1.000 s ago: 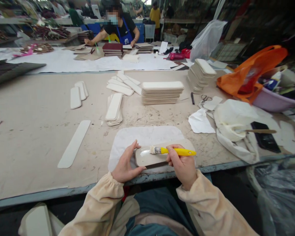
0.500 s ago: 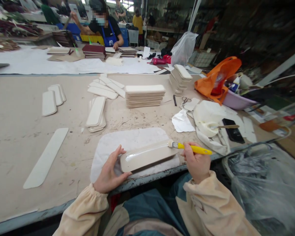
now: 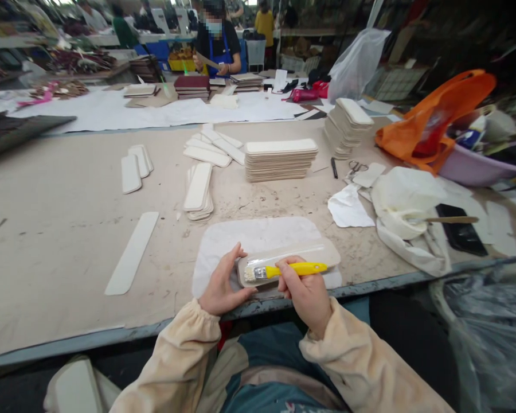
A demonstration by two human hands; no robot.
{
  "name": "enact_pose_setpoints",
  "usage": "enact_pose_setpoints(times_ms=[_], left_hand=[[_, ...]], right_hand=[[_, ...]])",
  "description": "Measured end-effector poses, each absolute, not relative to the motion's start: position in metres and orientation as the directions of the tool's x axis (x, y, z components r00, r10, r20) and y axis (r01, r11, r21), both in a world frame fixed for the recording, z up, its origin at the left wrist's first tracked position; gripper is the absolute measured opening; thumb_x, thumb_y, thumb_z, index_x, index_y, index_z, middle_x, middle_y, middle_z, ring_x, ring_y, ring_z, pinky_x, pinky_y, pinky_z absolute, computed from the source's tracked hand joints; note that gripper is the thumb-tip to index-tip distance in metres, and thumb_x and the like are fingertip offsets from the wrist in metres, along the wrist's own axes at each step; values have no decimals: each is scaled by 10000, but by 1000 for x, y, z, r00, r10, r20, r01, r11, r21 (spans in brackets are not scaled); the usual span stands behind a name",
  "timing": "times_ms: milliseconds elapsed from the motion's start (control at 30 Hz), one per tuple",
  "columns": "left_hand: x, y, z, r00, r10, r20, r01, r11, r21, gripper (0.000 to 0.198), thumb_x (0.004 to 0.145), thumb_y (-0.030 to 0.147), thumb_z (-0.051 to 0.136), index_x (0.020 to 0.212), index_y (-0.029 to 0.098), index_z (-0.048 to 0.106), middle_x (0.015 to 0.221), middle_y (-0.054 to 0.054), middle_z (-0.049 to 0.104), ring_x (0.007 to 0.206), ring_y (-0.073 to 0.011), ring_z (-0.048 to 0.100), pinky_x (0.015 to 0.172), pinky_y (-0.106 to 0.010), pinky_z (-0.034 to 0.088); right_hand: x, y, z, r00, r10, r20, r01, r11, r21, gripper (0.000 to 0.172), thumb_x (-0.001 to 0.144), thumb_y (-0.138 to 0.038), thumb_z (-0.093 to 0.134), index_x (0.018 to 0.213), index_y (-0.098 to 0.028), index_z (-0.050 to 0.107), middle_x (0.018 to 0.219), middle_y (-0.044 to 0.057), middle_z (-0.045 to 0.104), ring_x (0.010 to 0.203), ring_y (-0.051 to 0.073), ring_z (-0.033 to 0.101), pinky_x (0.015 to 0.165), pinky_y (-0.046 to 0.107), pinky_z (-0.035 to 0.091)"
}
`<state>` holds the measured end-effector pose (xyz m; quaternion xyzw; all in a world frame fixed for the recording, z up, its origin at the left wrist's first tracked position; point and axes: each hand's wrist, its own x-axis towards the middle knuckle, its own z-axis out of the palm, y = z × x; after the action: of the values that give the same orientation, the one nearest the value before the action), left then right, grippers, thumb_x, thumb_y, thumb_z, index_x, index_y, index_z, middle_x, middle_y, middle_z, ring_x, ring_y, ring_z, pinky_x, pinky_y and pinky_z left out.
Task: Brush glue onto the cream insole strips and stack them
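Note:
A long beige panel with rounded ends lies on a white sheet at the table's front edge, its top partly glossy. My left hand spans the panel's left end, thumb on the near side and fingers on the far side. Pinched in my right hand is a yellow-handled paintbrush. Its pale, coated bristles rest on the panel's surface near that left end. Part of the panel's near edge is hidden behind my right hand.
Beyond the sheet stand a tall panel stack and a smaller pile. One loose strip lies left. To the right are a white cloth, a cream bag, a phone and scissors. A co-worker works opposite.
My right hand has drawn the brush leftward along the panel, from its right part to near its left end. My left hand stays at the panel's end. The view has turned left.

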<state>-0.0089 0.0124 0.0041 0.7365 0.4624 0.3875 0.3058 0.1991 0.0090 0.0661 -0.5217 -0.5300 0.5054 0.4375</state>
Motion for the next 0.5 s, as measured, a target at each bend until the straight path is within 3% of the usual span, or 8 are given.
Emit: enact_pose_setpoints(times_ms=[267, 500], left_hand=[[-11, 13, 5, 281, 912, 299, 464, -402, 790, 1011, 691, 328, 762, 1491, 258, 148, 1294, -113, 501, 1190, -277, 501, 1042, -476, 383], [-10, 13, 8, 284, 920, 271, 496, -383, 779, 945, 730, 322, 732, 1486, 257, 168, 1297, -119, 498, 1201, -277, 490, 1055, -485, 376]], right_hand=[[218, 10, 61, -45, 999, -21, 262, -9, -965, 255, 926, -410, 510, 833, -185, 585, 515, -46, 547, 449, 93, 504, 469, 196, 402], [270, 19, 72, 124, 989, 81, 464, 14, -886, 311, 912, -444, 509, 765, -188, 604, 517, -27, 565, 491, 127, 552, 525, 235, 432]])
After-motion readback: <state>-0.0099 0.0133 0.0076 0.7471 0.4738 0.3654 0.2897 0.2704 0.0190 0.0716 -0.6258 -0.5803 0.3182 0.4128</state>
